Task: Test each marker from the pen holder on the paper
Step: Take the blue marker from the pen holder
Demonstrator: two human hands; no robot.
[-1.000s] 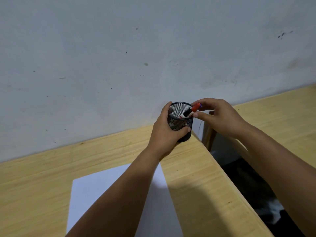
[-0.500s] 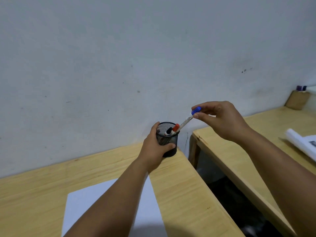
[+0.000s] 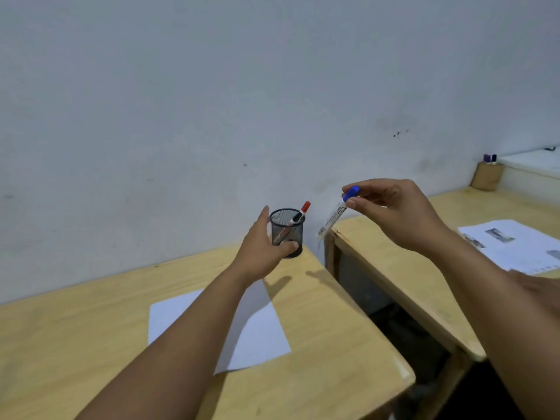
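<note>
A black mesh pen holder [image 3: 288, 230] stands at the far right corner of the wooden desk [image 3: 318, 344]. My left hand [image 3: 262, 247] is wrapped around its left side. A red-capped marker [image 3: 300, 215] leans inside it, cap sticking out to the upper right. My right hand [image 3: 394, 213] pinches the blue-capped end of a white marker [image 3: 333, 216], which hangs tilted in the air, right of the holder and clear of it. A blank white sheet of paper [image 3: 257, 334] lies on the desk nearer to me, partly hidden by my left forearm.
A second wooden desk [image 3: 394, 262] stands to the right across a dark gap [image 3: 394, 322]. On it lie printed sheets [image 3: 512, 244] and a brown cup [image 3: 488, 177] with dark-tipped items. A grey wall [image 3: 272, 86] rises right behind both desks.
My right hand has drawn the blue-capped marker fully out of the holder and lifted it to the right. The red marker stayed in the holder. The view has widened to the right.
</note>
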